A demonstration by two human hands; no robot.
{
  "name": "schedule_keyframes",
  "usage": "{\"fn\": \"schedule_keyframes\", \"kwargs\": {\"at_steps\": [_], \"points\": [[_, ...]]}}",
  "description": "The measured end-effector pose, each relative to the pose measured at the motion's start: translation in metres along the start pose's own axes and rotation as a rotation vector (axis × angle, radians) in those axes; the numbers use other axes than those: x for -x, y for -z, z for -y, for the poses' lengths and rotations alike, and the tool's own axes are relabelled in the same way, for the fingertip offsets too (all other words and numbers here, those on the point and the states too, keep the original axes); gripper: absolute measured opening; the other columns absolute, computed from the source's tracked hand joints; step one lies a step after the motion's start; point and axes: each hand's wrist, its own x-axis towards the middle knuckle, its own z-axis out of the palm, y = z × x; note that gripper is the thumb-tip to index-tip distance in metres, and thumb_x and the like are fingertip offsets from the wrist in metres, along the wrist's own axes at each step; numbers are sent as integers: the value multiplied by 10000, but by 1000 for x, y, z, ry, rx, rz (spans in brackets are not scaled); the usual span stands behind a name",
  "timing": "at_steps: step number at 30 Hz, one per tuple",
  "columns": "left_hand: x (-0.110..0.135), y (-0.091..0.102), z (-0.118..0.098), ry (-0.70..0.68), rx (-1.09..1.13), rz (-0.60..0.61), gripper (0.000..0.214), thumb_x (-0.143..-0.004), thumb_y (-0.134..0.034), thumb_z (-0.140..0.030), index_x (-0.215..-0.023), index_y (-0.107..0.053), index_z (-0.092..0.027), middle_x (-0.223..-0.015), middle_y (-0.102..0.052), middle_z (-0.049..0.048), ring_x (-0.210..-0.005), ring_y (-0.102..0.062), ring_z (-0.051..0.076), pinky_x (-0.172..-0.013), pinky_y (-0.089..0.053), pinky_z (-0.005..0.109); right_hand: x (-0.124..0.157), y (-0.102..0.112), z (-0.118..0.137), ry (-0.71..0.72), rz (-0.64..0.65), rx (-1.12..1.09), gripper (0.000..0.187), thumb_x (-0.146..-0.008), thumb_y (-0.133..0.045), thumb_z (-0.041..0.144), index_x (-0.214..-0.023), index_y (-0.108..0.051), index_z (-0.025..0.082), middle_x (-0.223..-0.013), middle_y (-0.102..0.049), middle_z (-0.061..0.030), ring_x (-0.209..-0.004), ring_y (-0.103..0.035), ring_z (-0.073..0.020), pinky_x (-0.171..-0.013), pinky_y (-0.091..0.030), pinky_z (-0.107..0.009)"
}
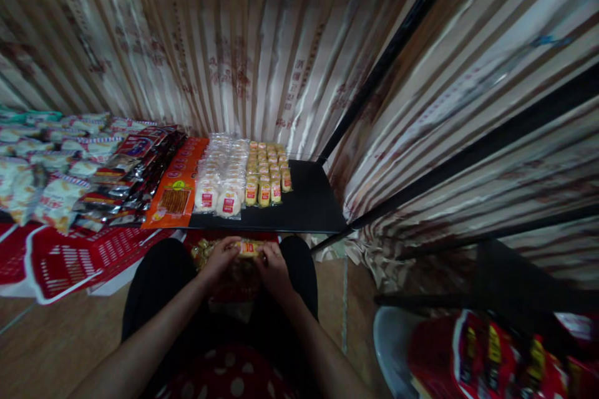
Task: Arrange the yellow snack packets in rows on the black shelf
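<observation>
My left hand (pixel 219 260) and my right hand (pixel 274 268) meet in front of my knees. Together they grip a small yellow snack packet (pixel 249 249), fingers curled round its ends. Under them a clear bag of similar yellow packets (pixel 202 252) rests between my legs. Just beyond, a low black shelf (pixel 309 206) carries rows of the same yellow packets (pixel 266 168), with white round snack packs (pixel 223 181) to their left.
Orange flat packets (pixel 176 190), dark red-black packets (pixel 131 168) and pale bags (pixel 42 162) fill the shelf's left. A red basket (pixel 75 259) lies at the lower left. Red snack bags (pixel 491 355) sit at the lower right under a black rack (pixel 468 156). Striped wrapping covers the walls.
</observation>
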Motion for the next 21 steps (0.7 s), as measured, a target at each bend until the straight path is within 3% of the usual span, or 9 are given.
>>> {"fn": "schedule_keyframes", "kwargs": {"at_steps": [6,11,16,21], "points": [[-4,-6,-19,-183,-344,-16,462,-686,-466,-160,-1143,-540,-150,-1037,-650,41,-880,-609,148,-757,-479,234,-2,11,2,43,-8,70,94,-803,-557,268,-845,-602,197,-967,-578,-74,-928,-551,-184,-836,-450,-288],[-14,-20,-34,-312,-511,76,544,-687,-476,-151,-1230,-479,-166,-963,-658,30,-856,-608,154,-794,-467,265,-9,25,2,11,1,57,378,-780,-589,332,-1130,-551,193,-1044,-624,-79,-978,-555,-209,-876,-438,-315],[-22,-43,-58,-379,-605,115,507,-689,-495,-130,-1192,-515,-189,-998,-652,31,-879,-601,148,-819,-460,264,-19,40,-4,-83,80,-81,474,-758,-582,267,-1222,-505,212,-946,-655,-28,-683,-577,-136,-701,-479,-253],[-26,-73,-79,-470,-514,84,424,-732,-495,-173,-1152,-531,-130,-1058,-626,82,-829,-608,137,-772,-495,261,-39,52,-25,-177,-76,-178,389,-748,-572,270,-1128,-578,188,-899,-629,-45,-636,-543,-127,-636,-470,-242]]}}
